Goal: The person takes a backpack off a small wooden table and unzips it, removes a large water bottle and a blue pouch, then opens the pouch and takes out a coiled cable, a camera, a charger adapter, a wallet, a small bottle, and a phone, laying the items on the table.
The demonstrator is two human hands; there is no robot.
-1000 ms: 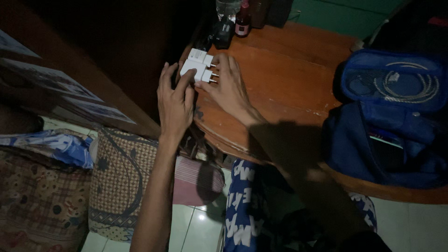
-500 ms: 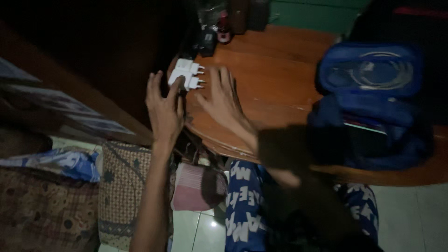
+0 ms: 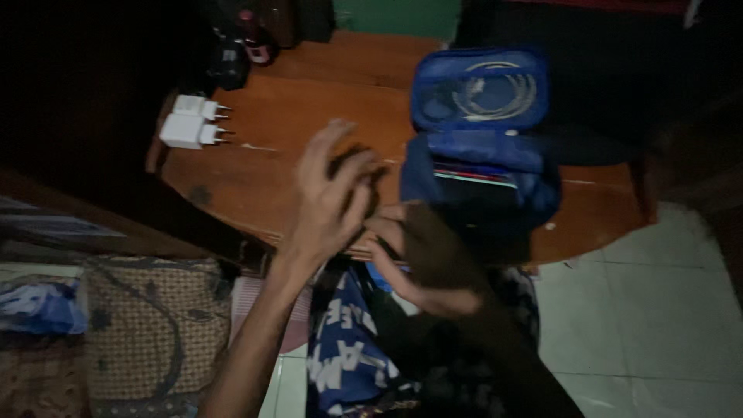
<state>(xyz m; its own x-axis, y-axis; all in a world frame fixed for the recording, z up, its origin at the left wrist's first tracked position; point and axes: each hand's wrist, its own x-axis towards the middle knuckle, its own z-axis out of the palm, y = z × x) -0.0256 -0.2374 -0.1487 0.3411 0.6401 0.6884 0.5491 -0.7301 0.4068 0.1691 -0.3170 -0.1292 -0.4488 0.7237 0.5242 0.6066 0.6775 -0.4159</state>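
Two white plug adapters (image 3: 188,124) lie side by side near the far left edge of the round wooden table (image 3: 309,116), prongs pointing right, and neither hand touches them. My left hand (image 3: 329,197) is raised over the table's front edge, fingers spread and blurred, with nothing visible in it. My right hand (image 3: 422,255) sits just below and to the right of it, in deep shadow, fingers loosely curled. Whether it holds anything is unclear. An open blue zip pouch (image 3: 480,131) with a coiled white cable inside lies just right of both hands.
Dark bottles (image 3: 240,46) stand at the table's back left. A patterned cushion (image 3: 147,325) and a blue-and-white printed cloth (image 3: 340,348) lie below the table's near edge. White floor tiles (image 3: 642,310) show at the right. The left side is very dark.
Both hands have let go of the white adapters, which now lie on the table. The hands have moved right and toward me, close to the blue pouch. The camera has shifted.
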